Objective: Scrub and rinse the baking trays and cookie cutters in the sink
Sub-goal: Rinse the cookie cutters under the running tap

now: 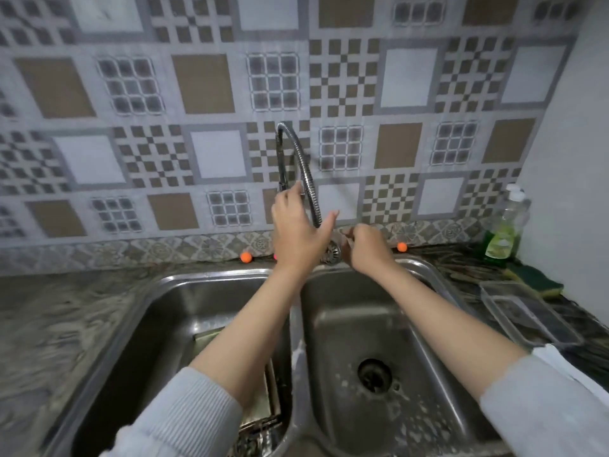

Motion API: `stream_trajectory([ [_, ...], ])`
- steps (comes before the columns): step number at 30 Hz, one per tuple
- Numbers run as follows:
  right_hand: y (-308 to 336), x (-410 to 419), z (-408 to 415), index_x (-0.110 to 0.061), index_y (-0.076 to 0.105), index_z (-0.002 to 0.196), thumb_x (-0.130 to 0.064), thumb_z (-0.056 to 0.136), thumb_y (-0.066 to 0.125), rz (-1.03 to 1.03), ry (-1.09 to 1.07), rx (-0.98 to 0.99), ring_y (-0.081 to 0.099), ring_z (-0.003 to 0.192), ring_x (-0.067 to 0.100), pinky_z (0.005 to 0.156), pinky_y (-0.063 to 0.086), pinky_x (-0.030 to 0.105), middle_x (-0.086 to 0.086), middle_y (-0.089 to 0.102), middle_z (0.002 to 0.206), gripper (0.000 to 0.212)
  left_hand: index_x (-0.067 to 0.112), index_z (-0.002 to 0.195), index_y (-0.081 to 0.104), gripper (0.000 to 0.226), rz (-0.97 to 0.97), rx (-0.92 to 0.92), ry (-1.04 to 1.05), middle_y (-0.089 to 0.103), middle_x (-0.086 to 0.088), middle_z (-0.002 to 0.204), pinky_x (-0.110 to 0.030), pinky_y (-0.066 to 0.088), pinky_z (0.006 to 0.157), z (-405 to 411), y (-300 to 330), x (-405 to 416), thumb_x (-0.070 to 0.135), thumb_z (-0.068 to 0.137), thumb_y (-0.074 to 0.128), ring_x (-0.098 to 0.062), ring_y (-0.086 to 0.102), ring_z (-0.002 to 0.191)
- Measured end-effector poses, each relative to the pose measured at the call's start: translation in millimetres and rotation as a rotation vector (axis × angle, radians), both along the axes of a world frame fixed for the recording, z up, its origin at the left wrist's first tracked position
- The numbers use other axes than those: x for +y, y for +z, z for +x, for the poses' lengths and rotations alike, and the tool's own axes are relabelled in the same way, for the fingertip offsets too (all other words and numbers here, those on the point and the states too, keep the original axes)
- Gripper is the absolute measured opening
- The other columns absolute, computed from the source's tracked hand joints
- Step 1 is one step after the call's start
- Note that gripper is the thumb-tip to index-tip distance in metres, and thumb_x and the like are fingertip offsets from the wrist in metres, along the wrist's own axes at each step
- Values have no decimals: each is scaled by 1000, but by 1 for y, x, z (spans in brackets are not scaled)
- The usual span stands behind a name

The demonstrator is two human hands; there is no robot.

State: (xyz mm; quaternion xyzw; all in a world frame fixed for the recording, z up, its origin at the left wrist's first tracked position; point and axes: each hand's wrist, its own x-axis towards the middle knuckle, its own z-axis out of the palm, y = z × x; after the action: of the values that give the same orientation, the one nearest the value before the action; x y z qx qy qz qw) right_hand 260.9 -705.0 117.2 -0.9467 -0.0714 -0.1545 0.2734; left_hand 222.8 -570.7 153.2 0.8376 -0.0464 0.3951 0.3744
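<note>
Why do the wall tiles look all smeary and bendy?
Head view: the tiled wall is blurred, most toward the left edge, and the wide-angle lens bows its lines; the left hand on the faucet hose looks sharper; the sink rim catches soft glare.

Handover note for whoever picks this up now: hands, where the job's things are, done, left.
Left hand: raised at the flexible faucet hose, fingers around its spout end; grip partly hidden.
Right hand: curled at the faucet base, apparently on the tap handle; what it grips is hidden.
Baking tray: lying in the left basin, mostly under the left forearm. Cookie cutters not visible.
Right basin: wet, suds around the drain.
Sponge and dish soap on the right counter.
Done: cannot tell.
Left: scrub, rinse the tray.
</note>
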Motion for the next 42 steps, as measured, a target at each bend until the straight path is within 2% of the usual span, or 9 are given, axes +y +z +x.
stream_trajectory([
  [3,7,9,23,-11,70,96,-8,90,54,16,58,-7,63,88,28,74,52,35,8,67,92,17,9,135,42,62,9,32,1,52,-7,125,-30,40,100,13,-1,3,30,83,68,-21,47,118],
  [5,9,12,41,-11,71,87,-11,89,55,63,116,-15,64,83,27,71,53,34,8,69,86,16,6,128,49,49,46,7,-1,57,-9,112,-35,46,91,17,-4,6,20,84,65,-22,54,104],
  [12,17,32,101,-1,69,107,-11,91,52,211,237,-86,64,83,25,66,44,21,9,70,92,25,11,144,37,66,-4,94,69,62,-9,94,-16,45,76,19,-30,46,-3,84,61,-17,57,83],
  [14,17,40,121,1,66,110,-9,90,52,246,242,-94,65,88,27,78,51,27,13,70,100,26,13,142,41,68,-18,92,116,65,-10,93,-12,44,77,22,-36,60,-8,80,62,-17,61,82],
  [18,18,57,158,3,62,110,-8,90,53,333,187,-115,65,91,31,84,54,46,19,67,106,25,14,141,43,75,-116,126,152,66,-8,102,-33,53,90,30,-42,83,-19,74,54,-19,66,94],
  [26,20,80,199,-7,53,130,-8,90,52,430,126,-47,55,115,28,104,41,31,6,57,118,41,18,141,41,78,-206,197,183,64,-5,107,-33,55,87,37,-39,119,-22,75,47,-11,64,95],
  [29,21,77,205,-8,57,126,-8,90,52,418,124,-31,54,110,24,94,37,21,7,52,124,36,17,142,41,78,-176,190,187,64,-5,98,-37,56,83,40,-43,125,-21,74,49,-17,64,94],
  [34,14,78,196,-12,61,96,-9,88,56,434,131,-186,53,82,17,80,49,31,3,56,100,10,18,143,39,81,-172,181,169,62,-5,98,-37,57,83,44,-47,131,-22,73,50,-16,63,94],
  [42,-32,71,162,3,63,103,-2,90,53,324,249,-353,56,90,21,80,37,19,15,57,107,17,17,143,39,81,-196,167,150,59,-4,100,-36,57,84,45,-48,131,-24,74,50,-12,63,92],
])
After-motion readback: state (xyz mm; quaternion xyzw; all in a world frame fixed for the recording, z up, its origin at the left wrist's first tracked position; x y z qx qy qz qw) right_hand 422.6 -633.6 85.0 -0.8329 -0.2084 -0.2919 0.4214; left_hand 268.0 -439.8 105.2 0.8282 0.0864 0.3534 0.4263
